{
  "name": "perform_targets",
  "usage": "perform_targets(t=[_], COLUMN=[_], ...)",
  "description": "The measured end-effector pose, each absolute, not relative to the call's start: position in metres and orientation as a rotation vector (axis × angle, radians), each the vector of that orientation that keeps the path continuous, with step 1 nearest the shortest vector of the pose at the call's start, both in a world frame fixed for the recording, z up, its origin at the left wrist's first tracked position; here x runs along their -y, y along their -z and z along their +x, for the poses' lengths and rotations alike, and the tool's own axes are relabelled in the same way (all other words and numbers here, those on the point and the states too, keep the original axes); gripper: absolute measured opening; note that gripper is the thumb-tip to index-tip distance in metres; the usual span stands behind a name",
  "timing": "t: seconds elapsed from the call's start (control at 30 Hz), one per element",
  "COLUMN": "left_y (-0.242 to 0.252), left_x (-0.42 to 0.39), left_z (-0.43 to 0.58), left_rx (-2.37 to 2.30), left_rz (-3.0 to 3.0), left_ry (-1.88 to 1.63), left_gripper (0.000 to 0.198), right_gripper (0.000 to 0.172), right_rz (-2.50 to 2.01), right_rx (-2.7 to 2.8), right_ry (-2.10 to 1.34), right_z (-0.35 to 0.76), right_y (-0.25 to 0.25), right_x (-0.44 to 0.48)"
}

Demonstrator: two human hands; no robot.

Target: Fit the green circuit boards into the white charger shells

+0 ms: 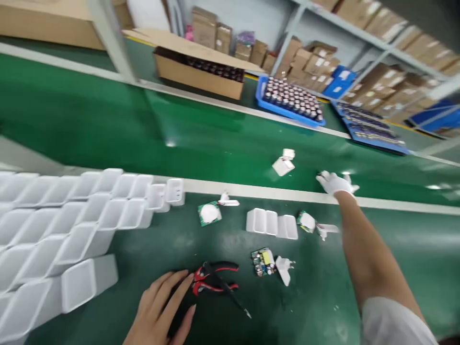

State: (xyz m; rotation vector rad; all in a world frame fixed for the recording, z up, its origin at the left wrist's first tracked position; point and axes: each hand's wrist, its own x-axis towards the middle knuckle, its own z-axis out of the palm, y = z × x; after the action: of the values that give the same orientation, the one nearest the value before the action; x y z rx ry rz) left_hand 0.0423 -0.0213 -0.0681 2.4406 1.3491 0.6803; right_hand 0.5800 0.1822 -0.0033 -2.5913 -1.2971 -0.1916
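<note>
My bare left hand (160,304) lies over the front end of red-and-black pliers (208,278), fingers stretched out; its fingertips reach the pliers' pivot, and the jaws are mostly hidden under it. A thin pointed tool (233,299) crosses the pliers' handles. Far off to the right, my right hand (336,183), in a white glove, is spread on or just over the green belt beyond the pale rail, with no object visible in it. Three circuit boards (263,262), each beside a white plug piece (283,269), lie between the hands. Small white housings (266,222) stand among them.
Rows of open white housings (82,215) fill the left side. A white plug unit (283,165) lies on the belt (215,143). Behind, a shelf carries a carton (201,79), a blue tray of capacitors (291,115), another blue tray (373,129) and several boxes (312,62).
</note>
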Motion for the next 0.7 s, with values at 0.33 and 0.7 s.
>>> perform_targets(t=[0.33, 0.7], left_y=[0.021, -0.009], left_x=[-0.02, -0.123], left_z=[0.04, 0.078], left_rx=[-1.501, -1.844], left_rz=[2.349, 2.538], left_ry=[-0.853, -0.451], left_gripper=[0.042, 0.032], right_gripper=[0.032, 0.081], right_rz=[-2.8, -1.924], right_rx=[1.159, 1.784], right_ry=[0.021, 0.122], right_z=[0.597, 0.444], right_y=[-0.004, -0.079], right_x=[-0.189, -0.072])
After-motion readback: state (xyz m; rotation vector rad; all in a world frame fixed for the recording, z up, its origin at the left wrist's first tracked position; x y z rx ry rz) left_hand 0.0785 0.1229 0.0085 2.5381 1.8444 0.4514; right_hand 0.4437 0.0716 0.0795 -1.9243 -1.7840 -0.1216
